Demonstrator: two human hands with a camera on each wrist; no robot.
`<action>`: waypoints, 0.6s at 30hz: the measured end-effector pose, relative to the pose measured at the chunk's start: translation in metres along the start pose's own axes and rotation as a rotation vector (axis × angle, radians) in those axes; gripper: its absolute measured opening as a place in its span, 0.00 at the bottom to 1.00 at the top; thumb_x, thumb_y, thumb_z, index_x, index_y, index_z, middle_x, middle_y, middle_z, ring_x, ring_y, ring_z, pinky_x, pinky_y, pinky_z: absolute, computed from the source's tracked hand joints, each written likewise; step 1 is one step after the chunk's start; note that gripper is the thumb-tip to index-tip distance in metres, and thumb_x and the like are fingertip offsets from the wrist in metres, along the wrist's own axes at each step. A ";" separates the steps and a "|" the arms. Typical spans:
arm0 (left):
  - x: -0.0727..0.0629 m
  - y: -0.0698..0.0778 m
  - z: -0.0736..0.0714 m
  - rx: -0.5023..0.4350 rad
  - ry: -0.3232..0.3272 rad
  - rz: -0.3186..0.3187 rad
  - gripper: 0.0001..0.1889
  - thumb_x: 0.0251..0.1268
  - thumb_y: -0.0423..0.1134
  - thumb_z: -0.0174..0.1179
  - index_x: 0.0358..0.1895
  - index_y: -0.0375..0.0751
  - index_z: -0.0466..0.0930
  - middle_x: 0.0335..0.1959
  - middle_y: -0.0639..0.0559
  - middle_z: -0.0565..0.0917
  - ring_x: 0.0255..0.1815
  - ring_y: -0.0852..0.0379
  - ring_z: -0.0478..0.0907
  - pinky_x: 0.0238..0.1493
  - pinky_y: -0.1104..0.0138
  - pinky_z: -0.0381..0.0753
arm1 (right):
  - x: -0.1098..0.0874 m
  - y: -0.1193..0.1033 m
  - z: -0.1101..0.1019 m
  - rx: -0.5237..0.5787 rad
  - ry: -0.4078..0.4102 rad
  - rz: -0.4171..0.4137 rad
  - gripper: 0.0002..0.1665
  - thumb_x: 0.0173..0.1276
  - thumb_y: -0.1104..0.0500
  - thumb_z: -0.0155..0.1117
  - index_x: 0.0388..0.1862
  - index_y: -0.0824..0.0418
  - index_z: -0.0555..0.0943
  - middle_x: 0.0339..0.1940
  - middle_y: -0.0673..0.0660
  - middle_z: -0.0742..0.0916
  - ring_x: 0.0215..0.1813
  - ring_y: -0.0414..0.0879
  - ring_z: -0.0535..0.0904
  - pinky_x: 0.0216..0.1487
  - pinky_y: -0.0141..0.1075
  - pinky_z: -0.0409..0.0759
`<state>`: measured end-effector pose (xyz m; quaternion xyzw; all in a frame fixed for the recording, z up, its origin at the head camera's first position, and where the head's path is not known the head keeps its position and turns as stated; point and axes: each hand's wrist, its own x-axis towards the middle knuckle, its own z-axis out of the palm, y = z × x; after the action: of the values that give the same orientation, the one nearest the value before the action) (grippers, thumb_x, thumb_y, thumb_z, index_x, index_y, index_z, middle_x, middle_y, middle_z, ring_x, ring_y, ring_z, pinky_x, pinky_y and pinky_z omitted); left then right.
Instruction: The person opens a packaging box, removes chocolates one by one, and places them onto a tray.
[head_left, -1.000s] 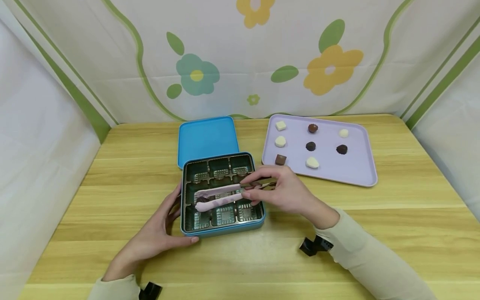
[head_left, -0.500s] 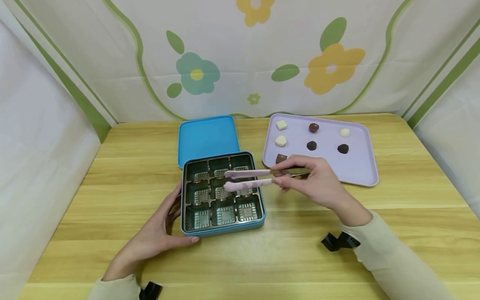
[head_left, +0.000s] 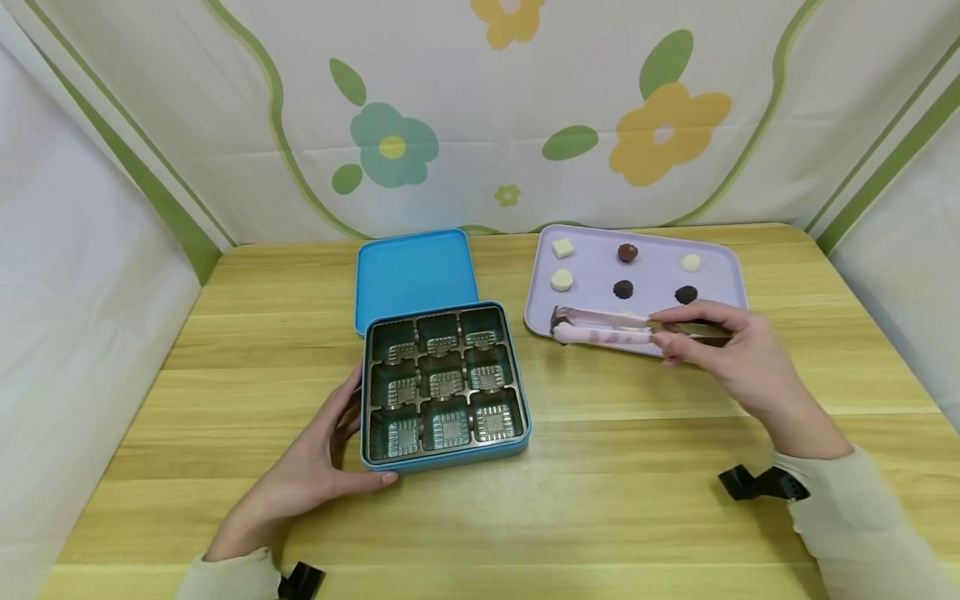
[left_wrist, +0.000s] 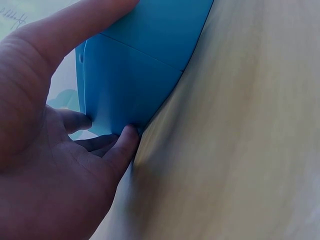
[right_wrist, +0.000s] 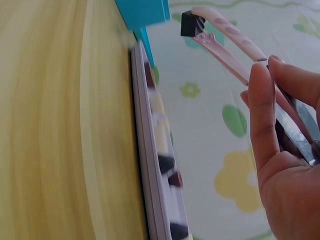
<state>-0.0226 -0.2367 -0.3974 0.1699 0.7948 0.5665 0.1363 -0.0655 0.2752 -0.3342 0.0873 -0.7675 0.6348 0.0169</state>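
Note:
My right hand (head_left: 757, 358) pinches pink-tipped tongs (head_left: 607, 325) between thumb and fingers. At their tips a dark square chocolate (right_wrist: 190, 23) is held in the air, plain in the right wrist view. In the head view the tips hang over the near left corner of a lilac tray (head_left: 720, 258) and hide part of it. My left hand (head_left: 315, 467) grips the near left corner of a blue tin (head_left: 457, 461), thumb along the front and fingers at the left side. The tin is lidless, with a dark insert (head_left: 446, 385) of several compartments.
On the tray lie several chocolates: a white square (head_left: 562, 247), a white round (head_left: 562, 280), a brown one (head_left: 627, 252), dark ones (head_left: 623, 289) and a cream one (head_left: 690, 263). The blue lid (head_left: 416, 275) lies behind the tin. A flowered cloth (head_left: 480, 100) hangs behind the table.
My right hand has carried the tongs, with the chocolate, from over the tin's left side rightward to the tray's near left corner. The left hand and tin have stayed put.

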 end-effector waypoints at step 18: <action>0.000 -0.001 0.000 -0.025 -0.008 0.004 0.73 0.51 0.32 0.85 0.90 0.64 0.36 0.91 0.41 0.47 0.88 0.30 0.50 0.74 0.86 0.60 | -0.023 0.040 -0.093 0.260 0.221 -0.100 0.16 0.69 0.84 0.61 0.53 0.80 0.87 0.42 0.57 0.96 0.34 0.44 0.91 0.36 0.30 0.91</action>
<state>-0.0229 -0.2368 -0.3987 0.1721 0.7868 0.5758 0.1403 -0.0566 0.3757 -0.3580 0.0566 -0.6671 0.7329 0.1212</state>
